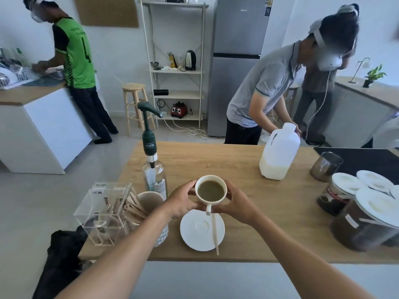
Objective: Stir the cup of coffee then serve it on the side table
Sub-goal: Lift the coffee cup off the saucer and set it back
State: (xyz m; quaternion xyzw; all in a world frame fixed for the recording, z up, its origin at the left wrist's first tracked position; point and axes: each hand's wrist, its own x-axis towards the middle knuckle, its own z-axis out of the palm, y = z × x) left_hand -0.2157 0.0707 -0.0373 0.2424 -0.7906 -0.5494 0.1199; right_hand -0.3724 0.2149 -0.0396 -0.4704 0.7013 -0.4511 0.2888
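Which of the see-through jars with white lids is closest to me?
The big jar at the table's front right edge, full of dark coffee. The smaller jar and the other lids sit behind it.

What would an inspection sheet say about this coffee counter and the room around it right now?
Surface: wooden counter, dry where bare.
Job's things: white cup of coffee held just above the white saucer; a wooden stir stick lies across the saucer.
Clutter: syrup pump bottle, clear stick box, milk jug, steel pitcher, lidded jars.
Hands: left hand and right hand cup the mug from both sides.
Cables: white cord coiled on the floor by the shelf.
Surroundings: two other people working nearby; fridge, shelf unit, wooden stool.
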